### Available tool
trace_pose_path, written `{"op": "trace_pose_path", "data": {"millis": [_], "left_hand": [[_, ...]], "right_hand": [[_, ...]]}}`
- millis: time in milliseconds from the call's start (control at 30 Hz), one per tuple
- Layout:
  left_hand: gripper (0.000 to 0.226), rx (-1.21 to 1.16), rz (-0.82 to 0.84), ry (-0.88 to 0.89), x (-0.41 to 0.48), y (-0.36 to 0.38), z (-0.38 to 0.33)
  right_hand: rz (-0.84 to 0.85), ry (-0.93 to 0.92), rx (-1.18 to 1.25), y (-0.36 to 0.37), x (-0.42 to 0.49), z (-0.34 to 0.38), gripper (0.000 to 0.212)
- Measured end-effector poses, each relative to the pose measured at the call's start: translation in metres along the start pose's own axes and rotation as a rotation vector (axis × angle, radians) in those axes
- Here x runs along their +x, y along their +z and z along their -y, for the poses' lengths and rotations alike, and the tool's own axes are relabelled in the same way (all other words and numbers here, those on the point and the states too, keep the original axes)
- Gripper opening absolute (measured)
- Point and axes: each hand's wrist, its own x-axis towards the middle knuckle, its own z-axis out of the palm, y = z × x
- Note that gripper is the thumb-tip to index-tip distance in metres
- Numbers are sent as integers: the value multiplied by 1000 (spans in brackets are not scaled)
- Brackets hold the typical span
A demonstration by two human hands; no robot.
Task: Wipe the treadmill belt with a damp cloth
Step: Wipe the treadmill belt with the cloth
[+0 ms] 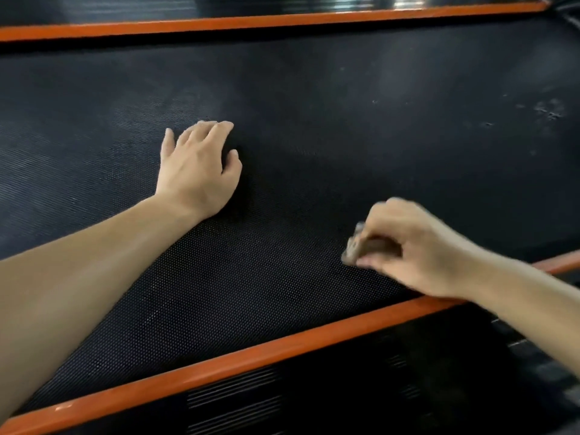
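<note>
The black textured treadmill belt (329, 127) fills most of the head view, running between two orange side strips. My left hand (197, 164) rests palm down on the belt left of centre, fingers loosely spread. My right hand (414, 249) is at the belt's near right, close to the near orange strip, its fingers curled round a small bunched grey-brown cloth (356, 243) that presses on the belt. Most of the cloth is hidden inside the hand, and the hand is blurred.
A near orange strip (251, 356) borders the belt, with a black ribbed side rail (282, 400) below it. A far orange strip (266, 22) runs along the top. Pale specks and smudges (549, 111) mark the belt at the far right.
</note>
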Motion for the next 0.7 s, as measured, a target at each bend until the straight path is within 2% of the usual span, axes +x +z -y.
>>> {"op": "trace_pose_path", "data": {"millis": [67, 133, 233, 333, 433, 533, 600, 700], "left_hand": [[49, 17, 9, 75, -10, 0, -18], [52, 29, 67, 103, -18, 6, -43], [56, 7, 147, 36, -18, 22, -78], [59, 75, 195, -29, -16, 38, -93], [60, 125, 193, -23, -18, 44, -93], [61, 126, 182, -24, -19, 45, -92], [61, 127, 174, -28, -19, 46, -93], [62, 145, 166, -25, -20, 46, -94]], "right_hand": [[-135, 121, -48, -16, 2, -27, 28], [-170, 188, -82, -17, -4, -38, 27], [-39, 68, 36, -6, -22, -12, 10], [60, 22, 85, -6, -25, -8, 12], [-158, 146, -60, -21, -2, -45, 26], [-343, 302, -131, -25, 8, -62, 27], [-286, 242, -146, -14, -2, -48, 32], [-110, 56, -86, -5, -19, -26, 37]]}}
